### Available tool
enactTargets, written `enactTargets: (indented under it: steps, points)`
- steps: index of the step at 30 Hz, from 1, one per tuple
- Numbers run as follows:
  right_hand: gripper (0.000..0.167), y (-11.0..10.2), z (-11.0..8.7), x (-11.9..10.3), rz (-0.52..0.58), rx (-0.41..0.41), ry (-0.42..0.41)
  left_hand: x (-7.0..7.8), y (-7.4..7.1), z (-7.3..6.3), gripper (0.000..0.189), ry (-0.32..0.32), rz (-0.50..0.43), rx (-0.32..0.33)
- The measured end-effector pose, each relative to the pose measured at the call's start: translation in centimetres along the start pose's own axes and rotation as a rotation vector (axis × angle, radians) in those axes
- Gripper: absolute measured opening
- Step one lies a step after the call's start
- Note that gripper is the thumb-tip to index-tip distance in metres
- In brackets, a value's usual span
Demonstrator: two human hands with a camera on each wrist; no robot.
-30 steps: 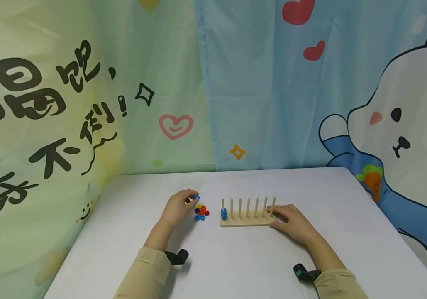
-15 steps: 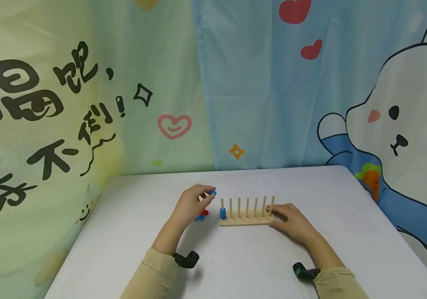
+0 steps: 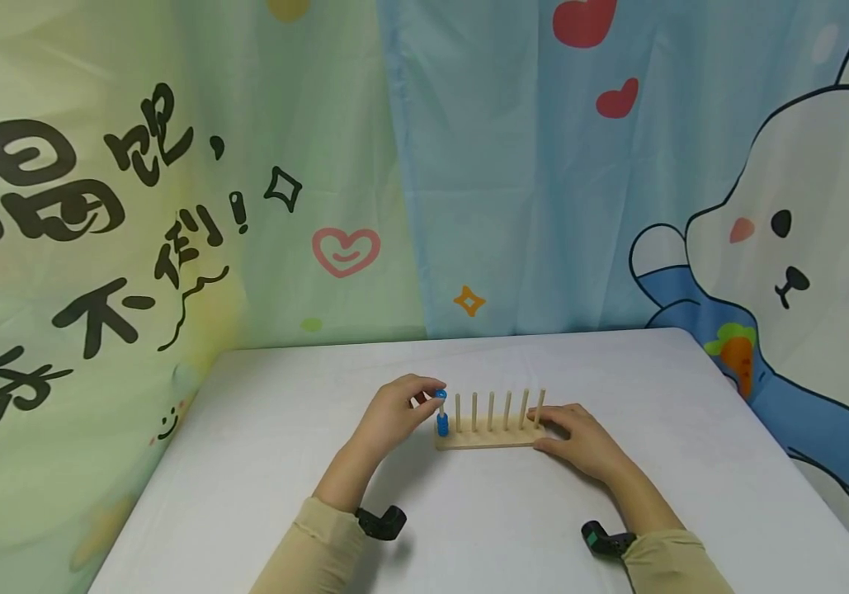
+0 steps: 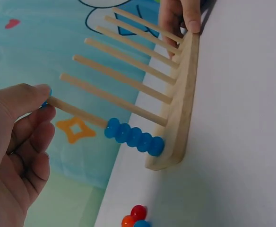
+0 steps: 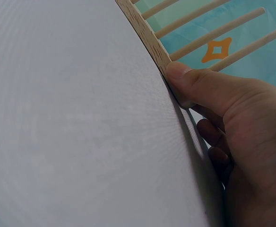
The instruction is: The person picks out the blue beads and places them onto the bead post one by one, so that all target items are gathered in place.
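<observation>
A wooden peg rack stands on the white table, with a row of several upright pegs. Blue beads are stacked at the foot of its leftmost peg. My left hand pinches another blue bead between thumb and index finger at the tip of that same peg. In the left wrist view the fingers mostly cover this bead, so how far it sits over the tip cannot be told. At the rack's right end my right hand grips the base, thumb on the near side.
Loose beads, among them a red bead and an orange bead, lie left of the rack; in the head view the left hand hides them. A printed curtain hangs behind the table.
My left hand has carried the blue bead rightward from beside the loose beads to the leftmost peg's tip. My right hand has stayed on the rack.
</observation>
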State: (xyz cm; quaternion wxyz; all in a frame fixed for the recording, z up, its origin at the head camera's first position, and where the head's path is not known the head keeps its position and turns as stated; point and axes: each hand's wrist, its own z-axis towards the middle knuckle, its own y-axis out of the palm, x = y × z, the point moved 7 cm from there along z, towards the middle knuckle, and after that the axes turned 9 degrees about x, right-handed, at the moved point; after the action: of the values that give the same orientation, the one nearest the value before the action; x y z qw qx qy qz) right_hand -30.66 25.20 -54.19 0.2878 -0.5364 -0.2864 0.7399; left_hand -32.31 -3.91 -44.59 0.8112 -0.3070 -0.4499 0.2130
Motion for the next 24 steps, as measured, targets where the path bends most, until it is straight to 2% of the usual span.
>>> enactTargets:
  steps: [12,20,24]
  points:
    - [0.049,0.0,0.0,0.0,-0.004,-0.001,0.002,-1.8,1.8,-0.7,0.025,-0.042,-0.027,-0.04]
    - [0.049,0.0,0.0,0.0,-0.007,-0.001,0.0,-3.1,3.0,-1.1,0.021,-0.075,-0.035,-0.039]
    - [0.05,0.0,0.0,0.0,-0.006,0.0,-0.001,-3.3,3.3,-1.2,0.019,-0.073,-0.036,-0.044]
